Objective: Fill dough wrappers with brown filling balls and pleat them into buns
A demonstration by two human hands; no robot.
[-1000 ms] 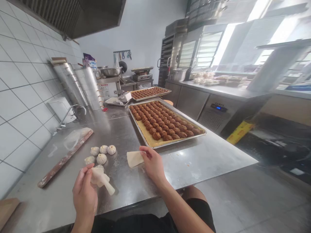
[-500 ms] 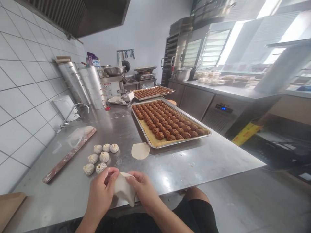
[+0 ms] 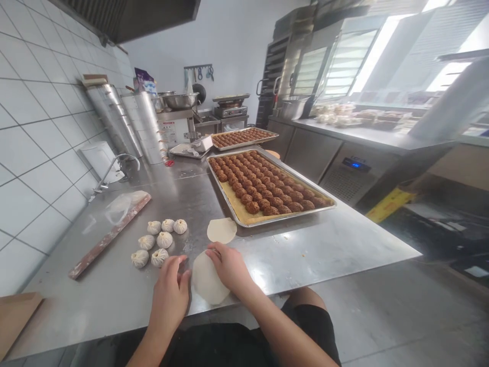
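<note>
Dough round (image 3: pixel 205 285), plain cream; second round (image 3: pixel 222 232), likewise. Pleated dumplings (image 3: pixel 164 240), off-white, ribbed with lines gathered toward the top. Balls (image 3: pixel 252 207), reddish brown, mottled darker — tray lining (image 3: pixel 240 213), yellow; tray (image 3: pixel 288 217), silver. Bar (image 3: pixel 109 238), red-brown, blotched white. Wall tiles (image 3: pixel 32 104), white — dark grid lines. Shorts (image 3: pixel 315 323), black. Display digits (image 3: pixel 355 165), blue.

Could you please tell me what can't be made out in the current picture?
All in the head view:
Part of the near dough sheet: hidden by the right hand.
Whether the right fingers pinch or merely touch it: their grip is covered by the hand itself.
The brown object at lower left: cut off by the left edge.
The blue display's reading: too small and blurred.
</note>
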